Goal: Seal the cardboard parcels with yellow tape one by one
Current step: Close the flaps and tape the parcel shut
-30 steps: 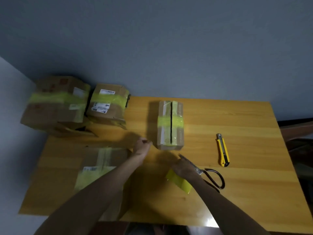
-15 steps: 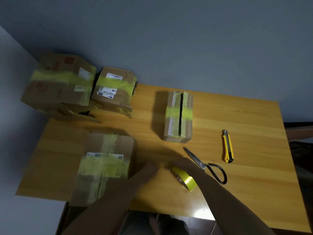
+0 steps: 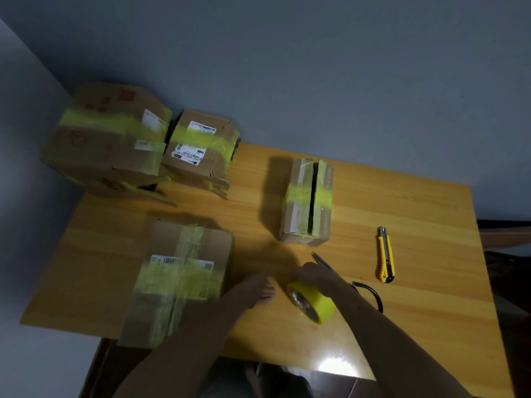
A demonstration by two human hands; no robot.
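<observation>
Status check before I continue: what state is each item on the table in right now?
Tape roll: tilted on edge, gripped by right hand.
Left hand: loosely curled, empty.
Middle parcel: one yellow band, top seam gaping.
Near parcel: taped crosswise.
Corner parcel: taped across.
Parcel beside it: taped across.
Scissors: lying flat, partly under right hand.
Utility knife: lying untouched.

Knife (image 3: 385, 255) right of scissors (image 3: 321, 260) on table (image 3: 416, 326).

Glossy wood table (image 3: 402, 326); matt cardboard parcel (image 3: 218, 248); shiny tape roll (image 3: 314, 301).
</observation>
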